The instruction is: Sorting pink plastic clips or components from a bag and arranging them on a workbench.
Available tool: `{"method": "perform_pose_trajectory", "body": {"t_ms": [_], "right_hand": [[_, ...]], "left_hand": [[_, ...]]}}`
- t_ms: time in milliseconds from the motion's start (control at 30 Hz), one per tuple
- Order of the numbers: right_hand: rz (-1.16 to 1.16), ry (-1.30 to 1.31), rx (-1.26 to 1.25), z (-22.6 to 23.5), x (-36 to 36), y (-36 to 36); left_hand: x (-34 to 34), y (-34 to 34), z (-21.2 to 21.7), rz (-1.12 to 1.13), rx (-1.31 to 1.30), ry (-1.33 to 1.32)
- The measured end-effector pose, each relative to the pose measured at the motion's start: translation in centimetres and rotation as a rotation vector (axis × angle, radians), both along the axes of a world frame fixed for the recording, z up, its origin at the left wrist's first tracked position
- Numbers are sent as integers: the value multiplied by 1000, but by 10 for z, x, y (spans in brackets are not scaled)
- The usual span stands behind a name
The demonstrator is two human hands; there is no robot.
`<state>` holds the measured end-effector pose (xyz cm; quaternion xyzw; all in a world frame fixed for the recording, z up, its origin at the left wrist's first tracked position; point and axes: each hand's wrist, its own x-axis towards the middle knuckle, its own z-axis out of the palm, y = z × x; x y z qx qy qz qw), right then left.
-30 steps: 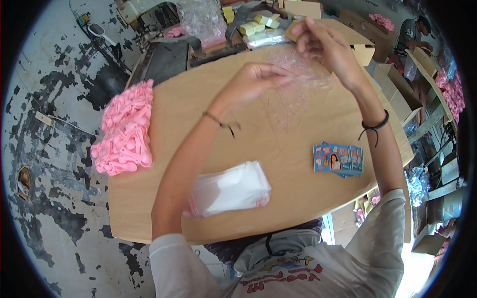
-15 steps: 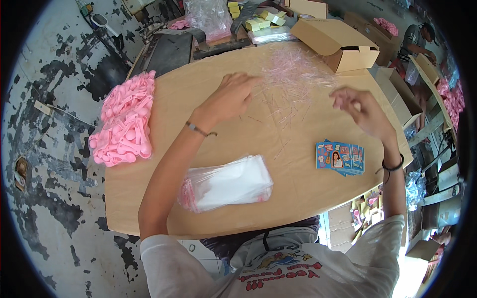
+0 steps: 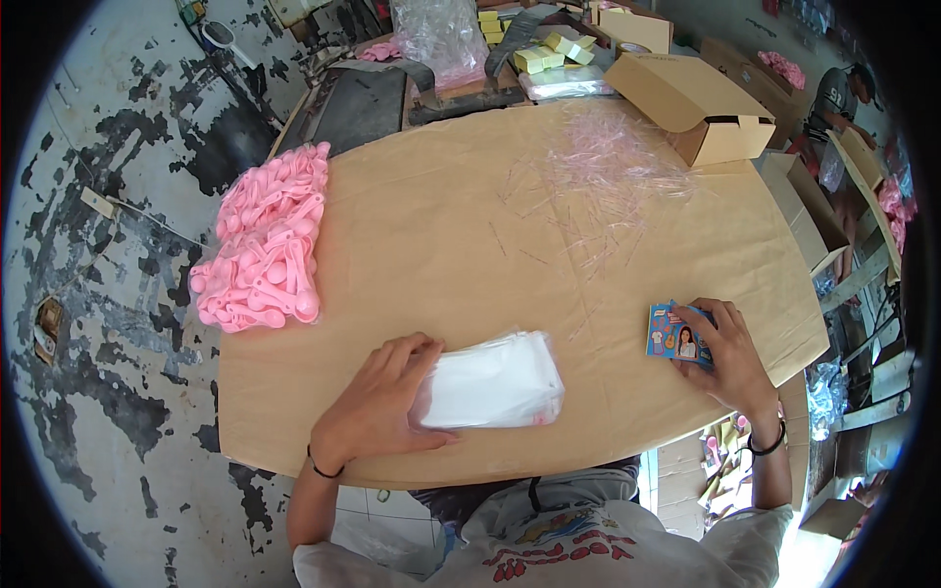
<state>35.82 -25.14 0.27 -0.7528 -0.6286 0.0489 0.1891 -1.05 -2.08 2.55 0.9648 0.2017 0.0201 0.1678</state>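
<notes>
A stack of clear plastic bags with white inside (image 3: 495,382) lies flat near the front of the brown-covered table. My left hand (image 3: 387,397) spans its left end, fingers on the far edge and thumb on the near edge. To the right, a small stack of blue printed cards (image 3: 670,336) rests on the table. My right hand (image 3: 730,358) grips the cards' right side, fingers over the top and thumb at the near edge, covering part of them.
Pink plastic pieces with rounded ends (image 3: 265,240) fill a clear bag at the left. Thin clear pinkish strips (image 3: 613,167) lie loosely scattered at the back. An open-flapped cardboard box (image 3: 691,93) stands at the back right. Another person (image 3: 833,103) works farther off at the right.
Both hands have come down toward me from above the far part of the table. The left now holds the bag stack's left end; the right has closed over the cards.
</notes>
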Motion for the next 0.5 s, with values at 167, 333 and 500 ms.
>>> {"method": "perform_pose_trajectory", "body": {"t_ms": [167, 333, 500], "right_hand": [[-41, -37, 32, -4, -4, 9], [-14, -80, 22, -7, -3, 10], [11, -150, -2, -7, 8, 10]], "left_hand": [[-1, -5, -6, 50, 69, 31], [9, -8, -5, 132, -29, 56], [28, -34, -15, 237, 3, 12]]}}
